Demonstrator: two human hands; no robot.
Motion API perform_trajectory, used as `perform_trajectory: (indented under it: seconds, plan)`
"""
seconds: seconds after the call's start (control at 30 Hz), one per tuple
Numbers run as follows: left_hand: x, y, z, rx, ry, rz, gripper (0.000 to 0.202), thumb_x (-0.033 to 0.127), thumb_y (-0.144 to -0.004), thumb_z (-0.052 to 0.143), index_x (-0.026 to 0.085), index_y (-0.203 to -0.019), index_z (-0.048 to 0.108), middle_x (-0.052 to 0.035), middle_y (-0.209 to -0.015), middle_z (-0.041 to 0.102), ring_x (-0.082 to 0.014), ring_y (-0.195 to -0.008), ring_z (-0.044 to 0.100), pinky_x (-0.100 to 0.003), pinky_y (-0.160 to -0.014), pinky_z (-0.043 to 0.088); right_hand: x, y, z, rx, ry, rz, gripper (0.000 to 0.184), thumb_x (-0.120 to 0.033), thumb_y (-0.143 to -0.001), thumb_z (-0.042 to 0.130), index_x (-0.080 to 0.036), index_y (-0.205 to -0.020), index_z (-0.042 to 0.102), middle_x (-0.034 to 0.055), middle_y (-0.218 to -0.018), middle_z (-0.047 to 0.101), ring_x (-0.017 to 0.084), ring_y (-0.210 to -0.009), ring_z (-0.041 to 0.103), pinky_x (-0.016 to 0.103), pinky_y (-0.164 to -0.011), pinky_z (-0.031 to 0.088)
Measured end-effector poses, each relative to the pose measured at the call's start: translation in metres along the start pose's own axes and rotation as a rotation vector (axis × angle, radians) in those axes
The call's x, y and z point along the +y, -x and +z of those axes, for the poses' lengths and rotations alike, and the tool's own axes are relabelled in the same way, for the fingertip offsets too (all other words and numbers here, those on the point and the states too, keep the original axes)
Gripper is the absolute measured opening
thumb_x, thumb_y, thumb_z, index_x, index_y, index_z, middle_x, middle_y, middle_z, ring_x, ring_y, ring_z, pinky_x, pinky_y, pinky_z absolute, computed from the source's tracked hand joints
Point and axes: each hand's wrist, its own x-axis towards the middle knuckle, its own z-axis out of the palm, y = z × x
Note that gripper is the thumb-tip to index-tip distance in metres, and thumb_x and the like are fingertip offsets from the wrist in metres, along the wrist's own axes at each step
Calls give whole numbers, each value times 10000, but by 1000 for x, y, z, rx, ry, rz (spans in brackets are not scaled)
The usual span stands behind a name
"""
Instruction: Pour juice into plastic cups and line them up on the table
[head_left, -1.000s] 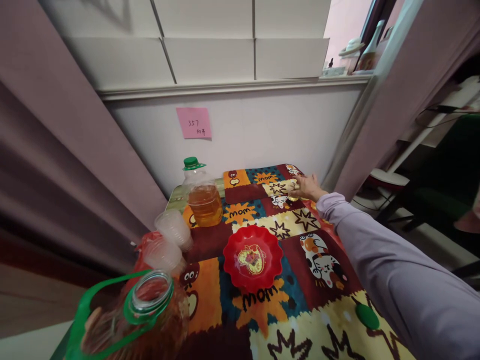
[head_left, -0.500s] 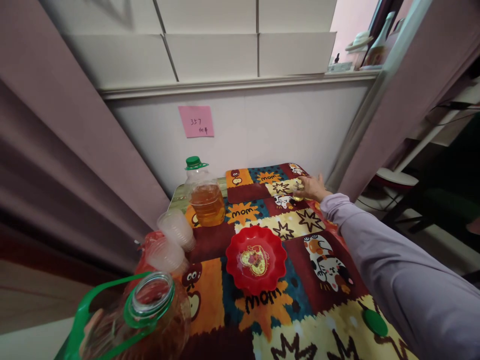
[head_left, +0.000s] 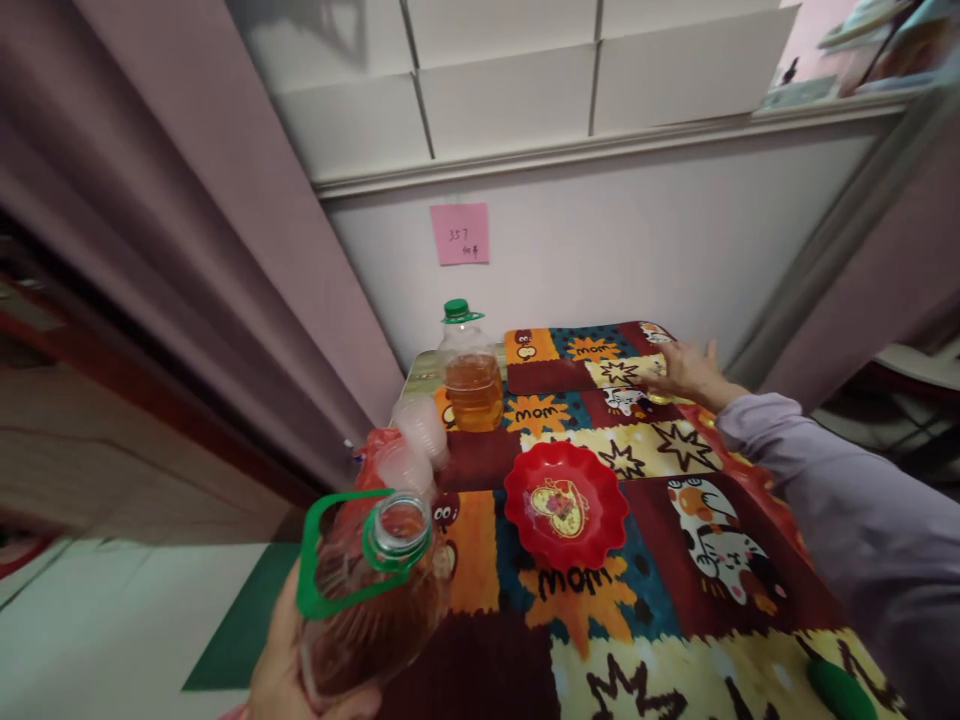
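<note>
At the lower left my left hand is wrapped round the lower part of a clear plastic jug with a green carry handle. Its mouth is uncapped, and it looks to hold reddish-brown liquid. Across the table my right hand is closed round a small clear cup with a yellowish tint at its base; the fingers hide part of it. A red scalloped bowl with a gold heart print sits between the hands. A green cap lies at the lower right.
A second jug with amber liquid and a green cap stands at the back left. Stacked clear plastic cups lie by a red plastic bag on the left edge. The patterned tablecloth meets a white wall.
The view has swung left. My left hand has tilted and raised the uncapped jug, and more of that hand shows. My right hand stays at the small cup on the far right.
</note>
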Motion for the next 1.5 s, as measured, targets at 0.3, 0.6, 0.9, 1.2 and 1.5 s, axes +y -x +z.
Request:
perform_trajectory:
  seconds: [0.3,0.6,0.9,1.2,1.5]
  plan:
    - [8,3,9,-27,160,-14,1424,939,-497,981,222,-1669,607,-209,-1494,789,-501,-1311,797,-590,-1085,673,-216,106,-40,52,-614,-580,247,-375,-1102,693,-298,-1242,881,107,-1259,885,316,-1168,815,453,-1072,618]
    - [14,4,15,-31,292,1,1396,920,-564,986,219,-1699,572,-229,-1582,737,-502,-1414,747,-596,-1137,652,-353,139,-36,-59,-545,-635,284,-310,-1150,691,-288,-1404,818,102,-1373,826,272,-1244,794,357,-1034,621]
    - [-4,7,14,-43,280,27,1459,938,-569,972,214,-1754,522,-264,-1684,648,-538,-1551,630,-697,-1300,481,-373,101,-48,-109,-353,-721,291,-230,-1135,667,-252,-1357,853,125,-1448,799,286,-1245,796,352,-999,628]
    - [-12,12,14,-37,278,29,1482,946,-575,963,200,-1766,494,-288,-1707,608,-544,-1588,589,-702,-1304,471,-378,97,-46,-85,-309,-693,253,-240,-1147,652,-195,-1170,899,163,-1253,861,283,-1084,818,330,-910,601]
    - [-11,12,17,-69,298,-27,1529,936,-543,986,204,-1776,456,-256,-1556,709,-525,-1541,638,-675,-1293,489,-375,90,-52,-55,-380,-661,95,-255,-1041,864,-184,-1097,894,125,-1181,871,248,-1024,804,308,-902,578]
